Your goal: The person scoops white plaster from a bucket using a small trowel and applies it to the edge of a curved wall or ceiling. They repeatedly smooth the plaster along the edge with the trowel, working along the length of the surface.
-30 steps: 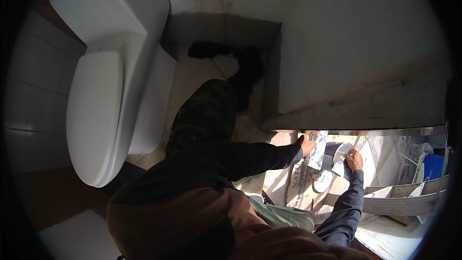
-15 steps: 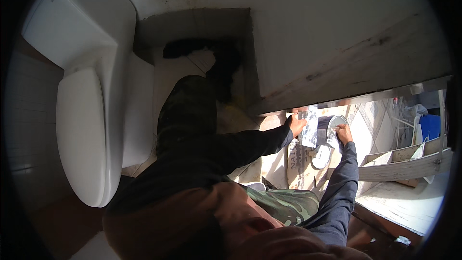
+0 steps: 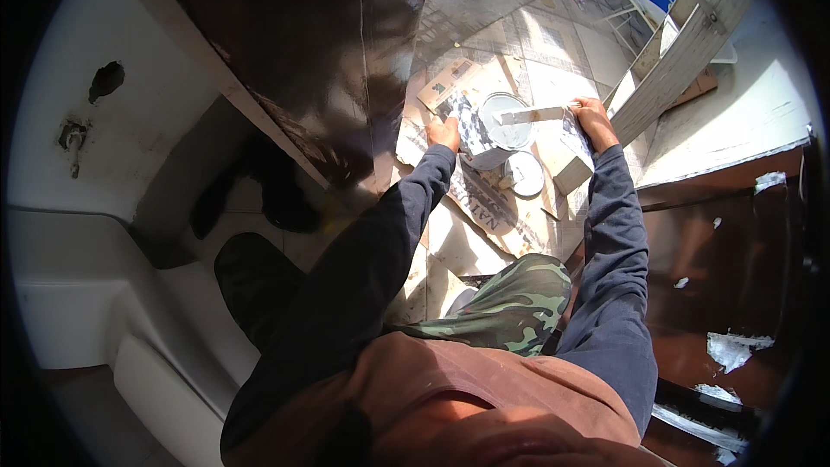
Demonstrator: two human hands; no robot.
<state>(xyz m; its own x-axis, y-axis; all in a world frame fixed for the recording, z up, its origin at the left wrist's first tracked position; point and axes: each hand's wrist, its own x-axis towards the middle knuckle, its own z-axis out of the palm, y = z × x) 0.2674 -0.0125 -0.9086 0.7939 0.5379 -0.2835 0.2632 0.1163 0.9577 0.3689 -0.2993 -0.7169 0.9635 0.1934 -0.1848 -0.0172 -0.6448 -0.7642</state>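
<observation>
Swung round since a half-second ago, the view now puts the toilet at lower left; the paint tin [image 3: 486, 134], open, sits tilted at upper centre on floor cardboard [image 3: 484, 199], mouth facing upper right; left hand [image 3: 445, 132] grips its side; right hand [image 3: 595, 119] pinches a stir stick [image 3: 532, 115] lying left-right across it; paint could slop over if tipped further.

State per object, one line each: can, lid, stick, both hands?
paint can: open, tilted, white paint inside
lid: off, flat on cardboard beside the can
flat stick: laid across the can's mouth
left hand: gripping the can's side
right hand: holding the stick's end
</observation>
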